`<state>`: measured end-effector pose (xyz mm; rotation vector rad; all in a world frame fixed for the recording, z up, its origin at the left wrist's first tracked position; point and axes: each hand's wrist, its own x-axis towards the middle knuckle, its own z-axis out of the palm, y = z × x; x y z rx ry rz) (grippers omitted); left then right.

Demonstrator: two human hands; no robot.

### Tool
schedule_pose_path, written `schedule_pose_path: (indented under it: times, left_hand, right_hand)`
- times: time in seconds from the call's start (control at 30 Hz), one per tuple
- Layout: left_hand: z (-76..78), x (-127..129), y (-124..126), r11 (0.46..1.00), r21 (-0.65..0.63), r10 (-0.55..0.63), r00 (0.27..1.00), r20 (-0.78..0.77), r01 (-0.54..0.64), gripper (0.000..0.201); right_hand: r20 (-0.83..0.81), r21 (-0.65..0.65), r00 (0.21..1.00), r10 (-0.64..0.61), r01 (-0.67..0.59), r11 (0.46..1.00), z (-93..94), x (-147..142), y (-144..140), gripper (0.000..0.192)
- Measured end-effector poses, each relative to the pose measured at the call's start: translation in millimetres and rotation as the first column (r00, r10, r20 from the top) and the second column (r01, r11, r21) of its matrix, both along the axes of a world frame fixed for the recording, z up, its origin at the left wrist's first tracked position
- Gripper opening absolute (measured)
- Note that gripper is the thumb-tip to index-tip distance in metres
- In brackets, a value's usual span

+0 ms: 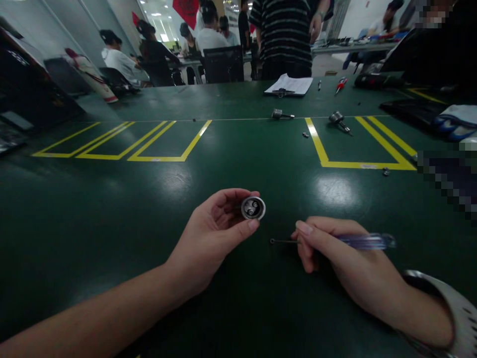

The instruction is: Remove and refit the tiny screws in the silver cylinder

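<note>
The left hand pinches a small round metal part by its rim between thumb and fingertips, likely rigid, smooth and somewhat slippery, best held at that edge, while the right hand grips a clear-handled screwdriver just beside it above the green table.

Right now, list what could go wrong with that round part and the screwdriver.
1. The left hand pinches the round metal part only at its rim, above the table; it could slip and roll off.
2. The screwdriver in the right hand points its thin tip toward the left fingers; a slip might jab them.
3. Small loose pieces lie on the table and could easily get lost.
</note>
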<state>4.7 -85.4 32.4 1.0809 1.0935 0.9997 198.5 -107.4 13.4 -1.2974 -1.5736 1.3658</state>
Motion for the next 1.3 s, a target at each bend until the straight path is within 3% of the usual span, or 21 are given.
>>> schedule_pose_path:
  times: [0.13, 0.27, 0.4, 0.57, 0.73, 0.83, 1.07, 1.3]
  left_hand:
    - [-1.8, -1.9, -0.2, 0.999, 0.007, -0.052, 0.998, 0.024, 0.052, 0.032]
    - [-0.6, -0.9, -0.8, 0.999, -0.019, -0.029, 0.998, 0.049, 0.030, 0.033]
    - [0.9, 1.6, -0.7, 0.999, -0.032, 0.000, 0.996, 0.087, 0.002, 0.031]
    - [-0.6, 0.9, -0.6, 0.999, -0.023, -0.030, 0.998, 0.057, 0.031, 0.032]
    - [-2.2, -0.8, -1.8, 0.998, -0.044, -0.053, 0.999, -0.002, 0.052, 0.034]
    - [-2.1, 0.7, -3.3, 0.997, -0.029, -0.068, 0.997, -0.034, 0.067, 0.032]
    - [0.1, 8.0, -8.0, 0.996, 0.003, -0.089, 0.990, -0.107, 0.090, 0.030]
    - [-0.2, 8.7, -9.6, 0.992, 0.071, -0.094, 0.980, -0.176, 0.108, 0.026]
  right_hand:
    - [0.127, 0.046, 0.991, 0.036, -0.042, 0.998, 10.3, -2.4, 0.9, 0.044]
    - [0.229, 0.057, 0.969, 0.093, -0.109, 0.992, 17.9, -1.0, -0.7, 0.045]
    - [0.302, 0.210, 0.949, 0.085, -0.153, 0.966, 13.9, -0.5, -7.2, 0.046]
    - [0.236, 0.410, 0.960, 0.152, -0.240, 0.880, 4.8, -1.5, -13.4, 0.036]
    - [0.133, 0.609, 0.975, 0.177, -0.221, 0.762, 11.4, 0.2, -16.6, 0.026]
    - [0.147, 0.656, 0.971, 0.186, -0.237, 0.717, 14.4, -0.7, -16.5, 0.023]
    - [0.247, 0.615, 0.960, 0.129, -0.258, 0.745, 11.3, -5.3, -13.7, 0.022]
    - [0.255, 0.626, 0.961, 0.109, -0.250, 0.738, 10.2, -8.3, -14.9, 0.021]
